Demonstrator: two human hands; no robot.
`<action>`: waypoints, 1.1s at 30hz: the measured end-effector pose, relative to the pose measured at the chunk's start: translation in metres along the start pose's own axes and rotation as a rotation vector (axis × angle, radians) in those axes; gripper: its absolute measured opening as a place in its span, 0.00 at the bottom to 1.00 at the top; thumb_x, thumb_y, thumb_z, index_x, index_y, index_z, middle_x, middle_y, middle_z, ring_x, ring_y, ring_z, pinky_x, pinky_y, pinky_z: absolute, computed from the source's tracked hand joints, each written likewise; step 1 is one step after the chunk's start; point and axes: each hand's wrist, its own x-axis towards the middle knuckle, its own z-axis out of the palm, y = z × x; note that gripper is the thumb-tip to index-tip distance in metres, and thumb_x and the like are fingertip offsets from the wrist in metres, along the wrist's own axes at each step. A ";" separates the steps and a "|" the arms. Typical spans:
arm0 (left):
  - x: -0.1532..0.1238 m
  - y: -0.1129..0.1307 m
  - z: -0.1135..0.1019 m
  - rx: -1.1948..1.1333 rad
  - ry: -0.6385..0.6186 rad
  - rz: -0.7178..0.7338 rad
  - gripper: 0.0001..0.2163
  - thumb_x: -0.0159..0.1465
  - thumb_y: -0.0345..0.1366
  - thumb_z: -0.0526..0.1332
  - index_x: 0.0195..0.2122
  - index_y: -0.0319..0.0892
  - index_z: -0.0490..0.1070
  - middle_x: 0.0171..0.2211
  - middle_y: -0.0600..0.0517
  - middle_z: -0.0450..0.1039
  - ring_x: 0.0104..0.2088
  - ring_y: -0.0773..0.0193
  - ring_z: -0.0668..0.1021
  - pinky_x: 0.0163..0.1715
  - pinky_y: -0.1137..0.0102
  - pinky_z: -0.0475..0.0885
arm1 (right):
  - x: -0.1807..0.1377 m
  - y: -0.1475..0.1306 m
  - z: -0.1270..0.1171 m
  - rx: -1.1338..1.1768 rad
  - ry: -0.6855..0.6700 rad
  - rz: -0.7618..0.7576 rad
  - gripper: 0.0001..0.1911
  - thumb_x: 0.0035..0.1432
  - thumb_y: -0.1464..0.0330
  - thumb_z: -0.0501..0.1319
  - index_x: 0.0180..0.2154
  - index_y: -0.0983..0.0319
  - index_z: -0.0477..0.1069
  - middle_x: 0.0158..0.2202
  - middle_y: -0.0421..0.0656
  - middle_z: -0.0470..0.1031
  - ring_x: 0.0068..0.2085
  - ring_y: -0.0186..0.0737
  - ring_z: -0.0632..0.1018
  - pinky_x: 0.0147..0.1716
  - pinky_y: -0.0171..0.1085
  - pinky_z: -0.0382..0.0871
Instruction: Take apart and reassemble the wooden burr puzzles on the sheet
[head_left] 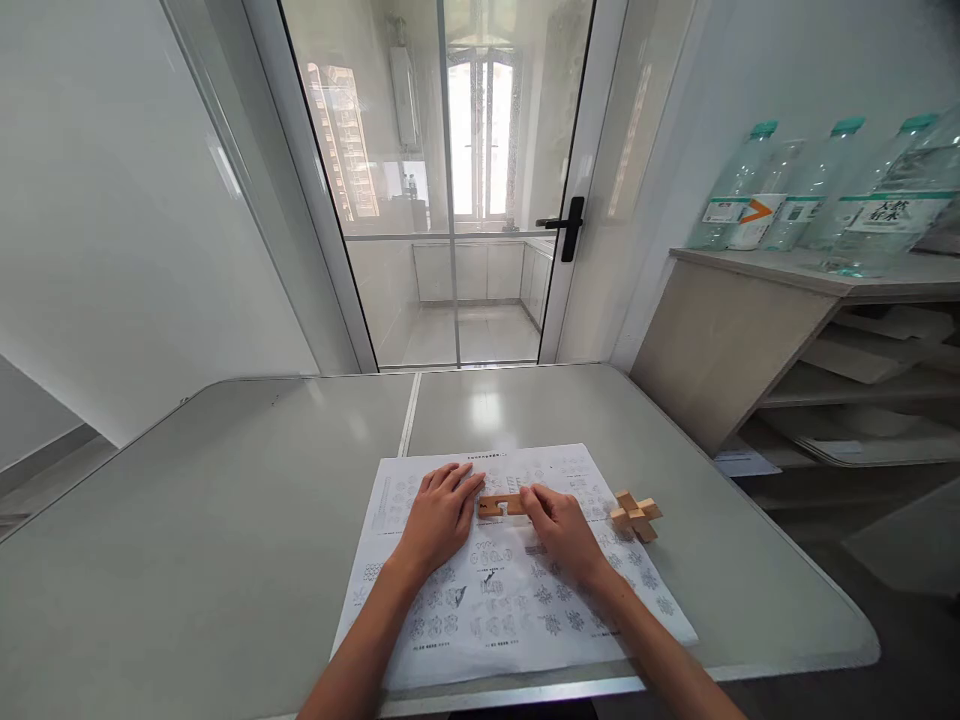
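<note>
A small notched wooden puzzle piece (492, 506) lies crosswise over a large printed sheet (517, 655) covered in line drawings. My right hand (559, 525) pinches the right end of this piece between thumb and fingers. Flat on the paper, my left hand (444, 515) has its fingers stretched forward, with the thumb side close by the piece's left end; whether it touches cannot be made out. At the sheet's right edge sits an assembled wooden burr puzzle (636, 516), its crossed bars pointing several ways.
The grey table (187, 560) has a pale seam running toward its far edge. Beyond stands a glass door (405, 300) with a black handle (572, 229). On the right, a shelf unit (720, 330) carries several large water bottles (814, 185) near the table's side.
</note>
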 end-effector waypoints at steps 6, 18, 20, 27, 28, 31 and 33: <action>0.003 0.010 -0.007 -0.201 0.031 -0.127 0.16 0.76 0.39 0.50 0.58 0.47 0.73 0.55 0.49 0.79 0.59 0.52 0.76 0.61 0.51 0.70 | -0.004 0.000 0.001 -0.061 -0.051 -0.055 0.22 0.68 0.52 0.57 0.27 0.57 0.69 0.20 0.36 0.66 0.22 0.37 0.64 0.26 0.37 0.55; 0.005 0.020 -0.009 -0.201 0.075 -0.093 0.11 0.73 0.40 0.55 0.53 0.47 0.72 0.56 0.47 0.77 0.59 0.52 0.75 0.64 0.49 0.66 | -0.003 0.000 -0.001 -0.088 -0.088 -0.064 0.14 0.69 0.57 0.58 0.49 0.57 0.75 0.42 0.45 0.83 0.26 0.40 0.75 0.33 0.39 0.67; 0.004 0.021 -0.009 -0.164 0.043 -0.059 0.14 0.70 0.43 0.61 0.55 0.47 0.72 0.57 0.47 0.76 0.59 0.50 0.75 0.64 0.48 0.65 | -0.004 -0.002 -0.002 -0.115 -0.113 -0.069 0.14 0.69 0.58 0.57 0.47 0.57 0.76 0.38 0.43 0.83 0.26 0.40 0.75 0.32 0.39 0.66; 0.001 0.020 -0.007 -0.046 -0.064 0.046 0.15 0.70 0.41 0.61 0.57 0.52 0.74 0.59 0.51 0.77 0.62 0.50 0.74 0.68 0.46 0.60 | -0.005 -0.007 -0.004 -0.178 -0.178 -0.082 0.15 0.69 0.60 0.55 0.49 0.57 0.77 0.29 0.38 0.79 0.25 0.38 0.73 0.31 0.37 0.66; 0.001 0.020 -0.007 -0.033 -0.061 0.043 0.15 0.70 0.38 0.60 0.57 0.52 0.74 0.58 0.52 0.77 0.61 0.50 0.74 0.68 0.46 0.60 | -0.006 -0.007 -0.004 -0.179 -0.173 -0.082 0.15 0.69 0.61 0.55 0.49 0.57 0.77 0.29 0.38 0.79 0.25 0.38 0.73 0.31 0.37 0.67; 0.001 0.018 -0.006 -0.006 -0.025 0.007 0.17 0.68 0.32 0.58 0.56 0.51 0.75 0.57 0.52 0.79 0.61 0.51 0.75 0.68 0.46 0.61 | -0.006 -0.008 -0.004 -0.169 -0.164 -0.078 0.15 0.68 0.61 0.55 0.48 0.57 0.77 0.28 0.38 0.78 0.24 0.38 0.73 0.30 0.37 0.66; 0.002 0.015 -0.006 0.016 -0.001 -0.027 0.18 0.67 0.29 0.57 0.55 0.49 0.75 0.56 0.51 0.79 0.61 0.50 0.75 0.68 0.44 0.60 | -0.007 -0.008 -0.004 -0.166 -0.162 -0.073 0.14 0.68 0.61 0.55 0.47 0.57 0.77 0.26 0.37 0.76 0.23 0.38 0.72 0.29 0.37 0.65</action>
